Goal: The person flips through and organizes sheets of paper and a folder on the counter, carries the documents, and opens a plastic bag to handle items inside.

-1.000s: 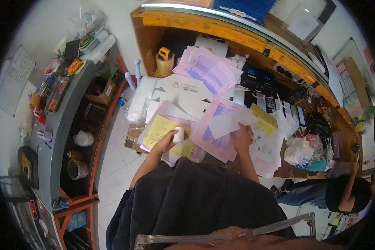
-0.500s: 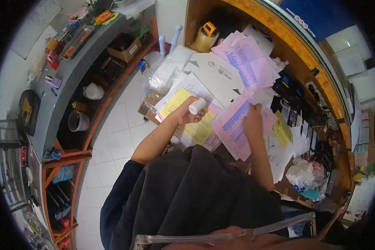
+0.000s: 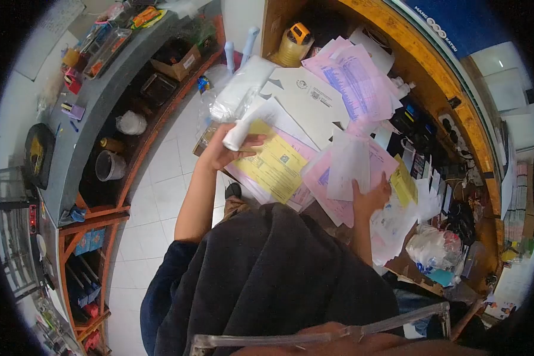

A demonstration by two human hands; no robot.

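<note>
On the left of the paper stack, my left hand (image 3: 221,149) grips a curled white paper (image 3: 236,135) near its thumb. Its other fingers reach over a yellow printed form (image 3: 273,163), which lies on pink and white sheets. My right hand (image 3: 372,200) pinches a small pale sheet (image 3: 347,169) at its lower edge, the thumb on top. Beneath that sheet are pink printed forms (image 3: 382,155). A white folder with a printed seal (image 3: 305,98) lies beyond both hands. More pink and purple printed sheets (image 3: 362,80) fan out behind it.
Clear plastic wrapping (image 3: 243,86) lies beyond my left hand. A yellow tape dispenser (image 3: 299,32) sits on a container at the back. To the right are a filled plastic bag (image 3: 433,249) and black cables (image 3: 460,219). A grey counter (image 3: 95,127) runs along the left.
My left hand has moved left with the curled paper, uncovering more of the yellow form. My right hand has shifted down and now holds the pale sheet over the pink forms.
</note>
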